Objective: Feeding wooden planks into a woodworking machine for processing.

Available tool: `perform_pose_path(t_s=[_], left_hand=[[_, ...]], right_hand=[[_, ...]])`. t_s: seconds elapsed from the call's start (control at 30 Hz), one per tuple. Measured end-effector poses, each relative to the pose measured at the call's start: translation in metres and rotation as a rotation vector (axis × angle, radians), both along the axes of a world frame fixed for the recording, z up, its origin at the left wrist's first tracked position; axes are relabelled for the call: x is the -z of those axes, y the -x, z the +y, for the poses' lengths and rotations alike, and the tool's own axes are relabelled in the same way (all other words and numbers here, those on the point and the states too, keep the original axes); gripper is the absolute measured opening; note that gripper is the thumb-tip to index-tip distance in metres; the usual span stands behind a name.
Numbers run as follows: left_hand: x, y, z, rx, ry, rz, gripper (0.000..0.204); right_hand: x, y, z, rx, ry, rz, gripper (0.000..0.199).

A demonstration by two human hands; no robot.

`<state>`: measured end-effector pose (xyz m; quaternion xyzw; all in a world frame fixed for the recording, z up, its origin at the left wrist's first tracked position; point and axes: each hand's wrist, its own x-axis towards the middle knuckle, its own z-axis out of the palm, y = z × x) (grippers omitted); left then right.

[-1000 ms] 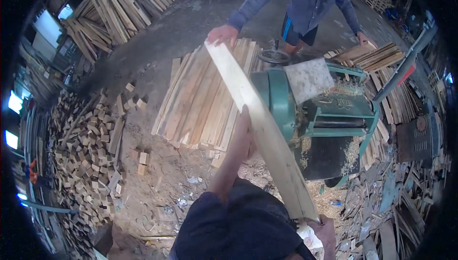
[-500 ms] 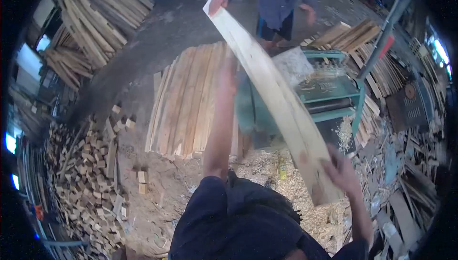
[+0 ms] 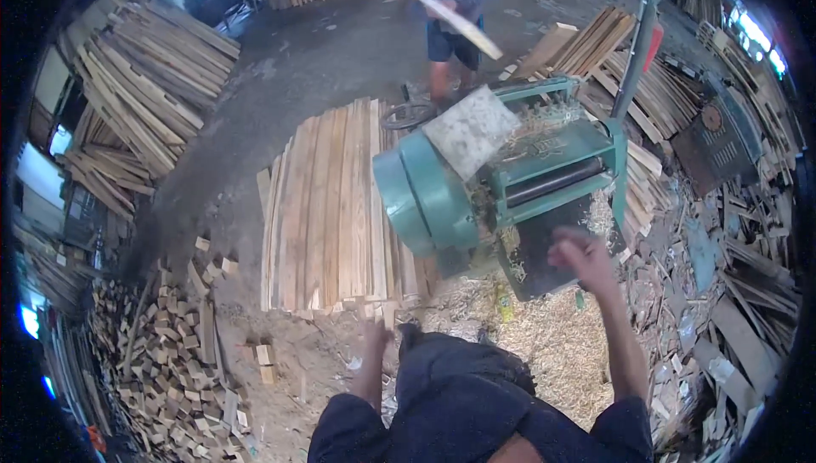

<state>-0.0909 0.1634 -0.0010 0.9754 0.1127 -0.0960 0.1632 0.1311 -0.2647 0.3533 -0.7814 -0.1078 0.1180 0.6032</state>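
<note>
My right hand (image 3: 585, 256) is over the dark infeed bed (image 3: 544, 246) of a green thickness planer (image 3: 425, 195). Its fingers are loosely bent and apart, with nothing in them. Low beside my body, my left hand (image 3: 376, 340) is nearest to the near end of a stack of planks (image 3: 327, 208); it is smeared and its fingers are hard to make out. Beyond the planer, a co-worker in a dark shirt holds a pale board (image 3: 456, 22) with both hands, tilted down to the right.
Small wood blocks (image 3: 174, 361) lie heaped at the left. Wood shavings (image 3: 561, 352) cover the floor below the planer. More boards (image 3: 153, 72) lean at the far left, and offcuts (image 3: 739, 335) litter the right. A slanted metal post (image 3: 642, 34) rises beside the planer.
The pale board has left my hands and is now with the co-worker, farther off. My left hand has dropped back toward my body; my right hand has moved up and left, over the planer bed.
</note>
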Motion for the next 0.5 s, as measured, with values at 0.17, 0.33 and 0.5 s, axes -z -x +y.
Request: perform_pose_path(t_s=[0.17,0.33,0.5], left_hand=[[0.024,0.051,-0.047,-0.03,0.14,0.182,0.017],[0.036,0.024,-0.052,-0.546,0.551,0.347,0.029],[0.025,-0.05,-0.05,-0.762,1.074,0.163,0.029]], right_hand=[[0.152,0.069,-0.044,0.06,0.557,0.307,0.042],[0.293,0.188,-0.094,-0.13,0.831,0.223,0.034],[0.367,0.274,-0.125,0.238,0.654,0.95,0.042]])
